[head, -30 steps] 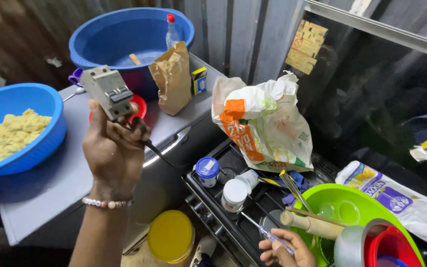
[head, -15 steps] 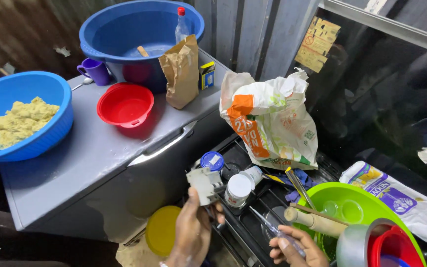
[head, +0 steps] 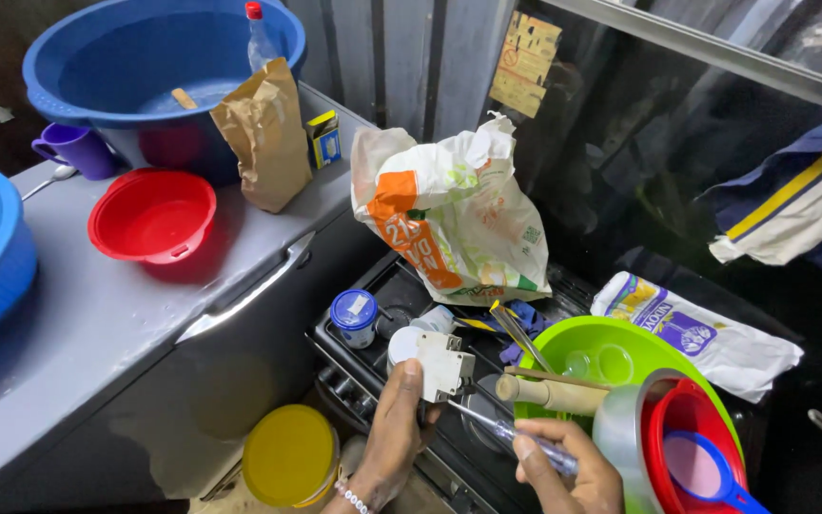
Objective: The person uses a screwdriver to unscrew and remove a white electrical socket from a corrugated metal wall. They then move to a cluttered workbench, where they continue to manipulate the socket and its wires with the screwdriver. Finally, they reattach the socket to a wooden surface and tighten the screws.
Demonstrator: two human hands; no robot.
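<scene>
1. A small white switch box point(head: 444, 364) sits low in the frame above a black stove point(head: 387, 286), held up in the left hand point(head: 400, 419) and just left of the right hand point(head: 563, 466).
2. The left hand is closed around the box's lower edge, thumb along its side; a bead bracelet point(head: 352, 495) circles the wrist.
3. The right hand is closed on a clear-handled screwdriver point(head: 516, 436), whose shaft points up-left and meets the box.
4. Behind the hands, a white plastic bag point(head: 449, 214) with orange and green print stands slumped on the stove; a blue-lidded jar point(head: 354, 316) rests near its left foot.
5. On the grey bench point(head: 97, 324) stand a brown paper bag point(head: 261, 133), upright, and a small yellow-and-blue carton point(head: 323, 138) just beside it.
6. A white sack point(head: 706, 333) with blue print lies at right, beyond a green bowl point(head: 620, 357).
7. A yellowed paper notice point(head: 525, 62) hangs on the wall.
</scene>
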